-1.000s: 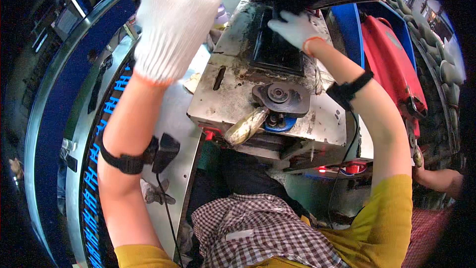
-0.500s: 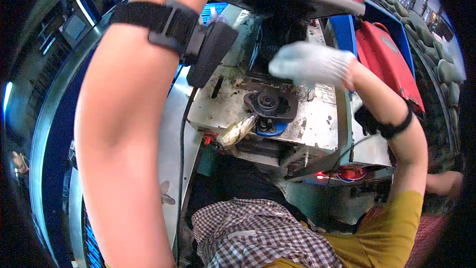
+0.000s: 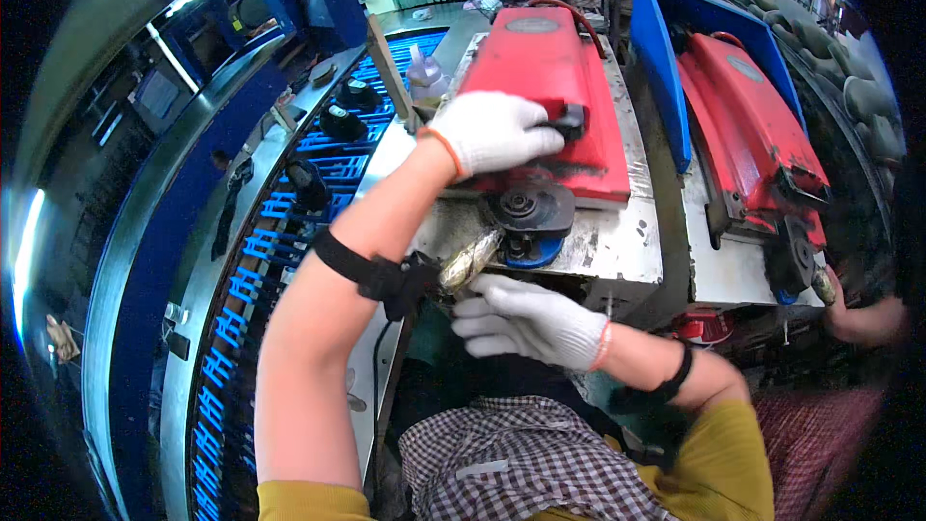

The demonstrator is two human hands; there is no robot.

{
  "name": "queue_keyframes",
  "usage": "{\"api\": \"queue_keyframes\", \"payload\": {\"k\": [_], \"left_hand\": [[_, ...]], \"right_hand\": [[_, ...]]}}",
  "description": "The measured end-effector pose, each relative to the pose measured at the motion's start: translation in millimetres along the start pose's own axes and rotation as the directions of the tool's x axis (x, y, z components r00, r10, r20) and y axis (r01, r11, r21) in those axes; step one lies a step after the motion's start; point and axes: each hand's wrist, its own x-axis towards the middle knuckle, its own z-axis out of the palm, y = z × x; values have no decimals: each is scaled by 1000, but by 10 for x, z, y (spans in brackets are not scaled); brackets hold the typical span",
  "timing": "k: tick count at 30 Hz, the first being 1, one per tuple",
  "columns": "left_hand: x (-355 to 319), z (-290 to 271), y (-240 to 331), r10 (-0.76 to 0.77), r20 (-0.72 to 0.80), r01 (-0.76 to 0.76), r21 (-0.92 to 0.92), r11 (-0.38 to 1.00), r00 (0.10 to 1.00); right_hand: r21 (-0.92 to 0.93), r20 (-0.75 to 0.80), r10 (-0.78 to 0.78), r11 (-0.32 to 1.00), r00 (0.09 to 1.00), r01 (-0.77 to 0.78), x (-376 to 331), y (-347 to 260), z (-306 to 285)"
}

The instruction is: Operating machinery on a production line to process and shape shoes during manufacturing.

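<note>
Since the earlier view, both arms have come down and the red cover (image 3: pixel 540 101) now lies shut over the machine; nearest, the right hand (image 3: pixel 531 323) in a white glove spreads open-fingered just below the front edge of the metal worktop (image 3: pixel 627 241), touching the silvery lever (image 3: pixel 470 260) with its fingertips; above it a dark round wheel (image 3: pixel 529 207) sits at the cover's near edge; the left hand (image 3: pixel 492 130) grips a black handle (image 3: pixel 569 121) on the cover; beyond the worktop's right edge, past a blue divider (image 3: pixel 666 68), stands a second red machine (image 3: pixel 748 130); left, a blue slatted conveyor (image 3: pixel 289 193) carries dark parts, leaving open room.
</note>
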Motion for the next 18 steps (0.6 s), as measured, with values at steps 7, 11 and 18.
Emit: {"api": "queue_keyframes", "payload": {"k": [7,11,18], "left_hand": [[-22,145,-1,2,-68,-5,-43,999,998],[-136,251,-99,21,-167,-27,-33,999,986],[-209,484,96,57,-566,-91,-33,995,823]], "right_hand": [[468,37,-375,826,926,315,483,153,147],[545,50,-362,791,931,278,285,124,64],[-452,-597,-669,736,442,503,-639,-27,82]]}}
